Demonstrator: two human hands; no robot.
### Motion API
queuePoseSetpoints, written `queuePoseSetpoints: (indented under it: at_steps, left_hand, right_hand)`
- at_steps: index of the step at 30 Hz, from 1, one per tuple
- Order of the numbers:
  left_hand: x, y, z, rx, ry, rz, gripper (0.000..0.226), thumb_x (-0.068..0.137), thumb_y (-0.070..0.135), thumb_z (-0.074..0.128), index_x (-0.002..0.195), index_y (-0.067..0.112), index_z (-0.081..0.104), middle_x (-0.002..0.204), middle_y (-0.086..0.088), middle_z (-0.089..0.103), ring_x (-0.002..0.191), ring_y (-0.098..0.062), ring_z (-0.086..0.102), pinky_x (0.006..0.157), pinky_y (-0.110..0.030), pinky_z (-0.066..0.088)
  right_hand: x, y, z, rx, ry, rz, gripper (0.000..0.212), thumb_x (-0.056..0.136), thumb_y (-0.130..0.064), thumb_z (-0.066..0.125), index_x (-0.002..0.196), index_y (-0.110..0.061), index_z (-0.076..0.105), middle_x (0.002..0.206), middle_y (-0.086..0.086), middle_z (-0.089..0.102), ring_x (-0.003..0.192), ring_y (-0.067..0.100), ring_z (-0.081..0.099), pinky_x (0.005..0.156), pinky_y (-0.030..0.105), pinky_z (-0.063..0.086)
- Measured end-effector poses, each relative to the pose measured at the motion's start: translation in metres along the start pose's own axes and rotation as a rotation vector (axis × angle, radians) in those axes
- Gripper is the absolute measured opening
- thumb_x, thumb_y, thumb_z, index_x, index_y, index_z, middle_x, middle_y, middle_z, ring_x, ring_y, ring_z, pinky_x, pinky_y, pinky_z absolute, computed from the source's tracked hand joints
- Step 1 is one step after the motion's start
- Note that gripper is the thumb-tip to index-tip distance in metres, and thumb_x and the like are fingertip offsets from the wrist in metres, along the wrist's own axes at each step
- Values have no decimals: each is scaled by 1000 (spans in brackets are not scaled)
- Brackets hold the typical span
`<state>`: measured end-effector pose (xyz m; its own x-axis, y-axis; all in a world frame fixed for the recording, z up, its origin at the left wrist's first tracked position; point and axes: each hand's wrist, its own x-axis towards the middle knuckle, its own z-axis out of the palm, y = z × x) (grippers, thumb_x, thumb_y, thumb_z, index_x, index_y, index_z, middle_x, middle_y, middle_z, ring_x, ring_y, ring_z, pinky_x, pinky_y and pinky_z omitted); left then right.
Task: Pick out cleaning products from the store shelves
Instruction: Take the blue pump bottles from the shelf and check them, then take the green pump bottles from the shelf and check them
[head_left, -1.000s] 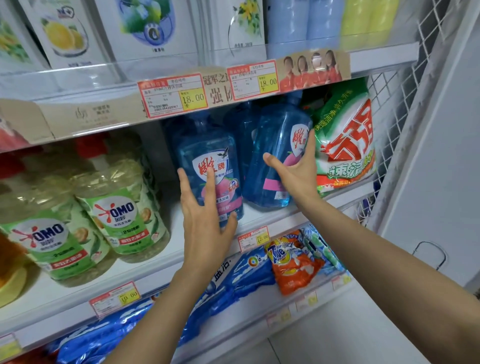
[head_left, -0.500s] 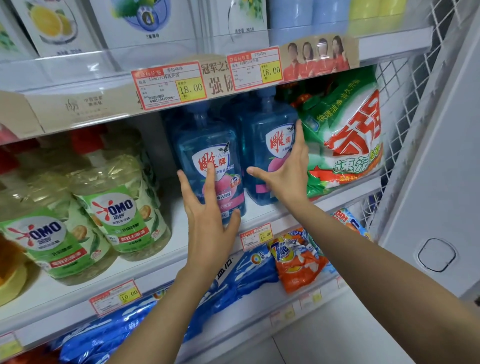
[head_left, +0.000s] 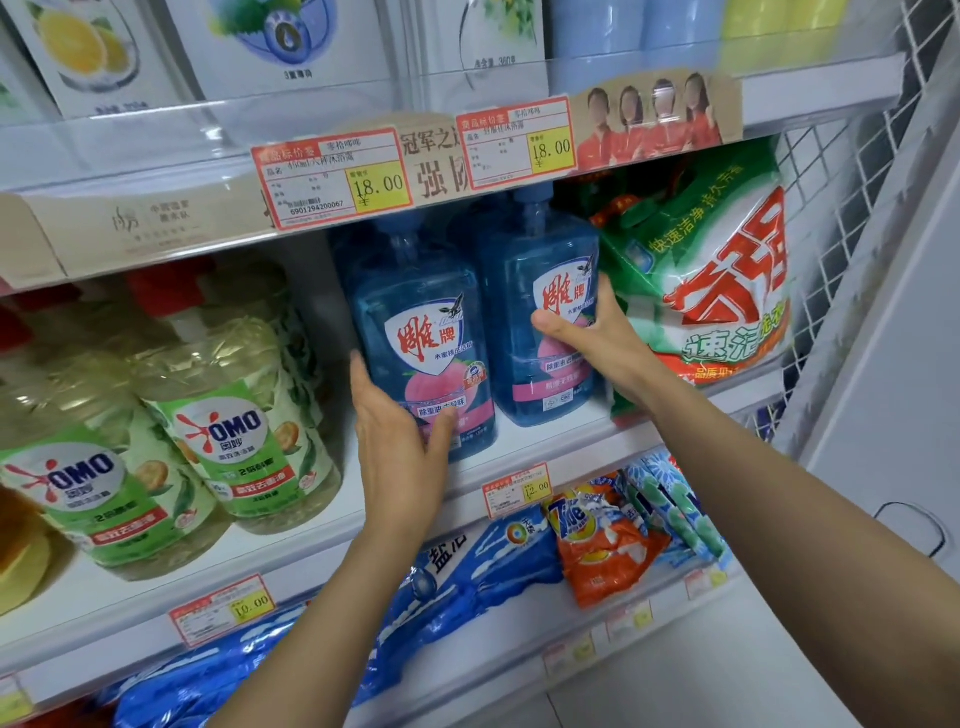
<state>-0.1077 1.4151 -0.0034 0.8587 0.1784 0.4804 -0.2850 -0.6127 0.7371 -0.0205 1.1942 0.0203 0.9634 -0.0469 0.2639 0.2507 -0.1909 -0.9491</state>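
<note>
Two blue dish-soap bottles with red-and-white shield labels stand side by side on the middle shelf (head_left: 311, 545). My left hand (head_left: 400, 447) holds the left blue bottle (head_left: 421, 312) low down, fingers round its left side and thumb across the front label. My right hand (head_left: 597, 343) grips the right blue bottle (head_left: 524, 291) at mid height, with the thumb on the front and the fingers between the bottle and the green bag. Both bottles stand upright on the shelf.
A big green-and-red detergent bag (head_left: 717, 275) leans against the right bottle. Pale OMO bottles (head_left: 234, 431) stand to the left. The upper shelf edge with price tags (head_left: 332, 182) hangs just above the caps. Blue bags (head_left: 467, 571) and an orange Tide bag (head_left: 602, 540) lie below. Wire mesh (head_left: 831, 208) closes the right side.
The right bottle went from tilted to upright in my right hand. My left hand shifted from lying flat on the left bottle's front to wrapping its lower left side.
</note>
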Motion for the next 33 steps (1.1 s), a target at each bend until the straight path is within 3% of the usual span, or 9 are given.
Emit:
queuePoseSetpoints:
  at_steps: [3, 7, 11, 14, 17, 21, 25, 28, 33]
  left_hand:
    - [4, -2, -1, 13, 17, -38, 92, 86, 25, 71, 151, 11, 8, 145, -9, 46, 128, -26, 50, 101, -33, 40]
    - [4, -3, -1, 36, 63, -32, 90, 83, 31, 74, 149, 10, 16, 144, -8, 46, 129, -24, 48, 98, -27, 37]
    - [2, 2, -6, 51, 17, -33, 91, 84, 35, 72, 150, 8, 15, 149, -10, 39, 133, -26, 45, 108, -36, 39]
    - [-14, 4, -25, 133, 53, 51, 76, 89, 34, 67, 148, 7, 27, 146, -12, 40, 133, -25, 41, 108, -33, 34]
    - [-34, -5, -55, 241, 191, 268, 42, 92, 26, 60, 130, 9, 52, 124, -13, 49, 115, -24, 44, 96, -30, 34]
    - [-44, -33, -108, 329, 411, 177, 49, 83, 18, 63, 127, 1, 50, 126, -24, 43, 117, -33, 37, 100, -42, 27]
    - [-41, -63, -149, 445, 343, -16, 73, 84, 19, 70, 145, 5, 33, 153, -23, 20, 138, -42, 20, 109, -57, 19]
    - [-41, -77, -166, 509, 231, 17, 76, 85, 22, 69, 149, 11, 29, 161, -17, 5, 146, -39, 6, 112, -58, 17]
    - [-44, -85, -181, 535, 121, 78, 78, 85, 24, 68, 151, 11, 29, 162, -13, 2, 148, -38, 6, 112, -57, 23]
  right_hand:
    - [0, 3, 5, 20, 4, 0, 91, 55, -61, 82, 131, -37, 39, 116, -16, 64, 104, -1, 64, 85, 20, 52]
    - [-5, 4, 10, -7, 7, -28, 86, 58, -67, 79, 129, -39, 38, 115, -20, 63, 103, -5, 63, 88, 21, 50]
    - [-18, -6, 13, -51, 1, 1, 90, 70, -60, 77, 142, -29, 32, 127, -11, 59, 117, 8, 58, 108, 39, 45]
    - [-46, -20, 25, -151, 207, -76, 97, 78, -48, 77, 151, -18, 21, 150, 4, 39, 138, 18, 39, 116, 33, 29]
    - [-88, -38, 49, -218, 465, -378, 71, 84, -32, 77, 139, -10, 38, 136, 5, 41, 129, 22, 42, 111, 36, 36]
    - [-122, -65, 107, -111, 139, -512, 48, 85, -23, 73, 125, -14, 49, 120, 5, 53, 109, 15, 54, 96, 26, 45]
    - [-117, -85, 174, -168, -235, -334, 74, 83, -34, 77, 143, -19, 35, 142, 3, 45, 127, 14, 48, 106, 30, 42]
    - [-101, -94, 214, -164, -279, -169, 104, 76, -42, 82, 152, -19, 15, 153, 8, 36, 138, 23, 40, 113, 41, 37]
    - [-94, -91, 249, -154, -116, -147, 99, 64, -35, 92, 141, -18, 31, 131, 7, 60, 121, 24, 56, 103, 46, 46]
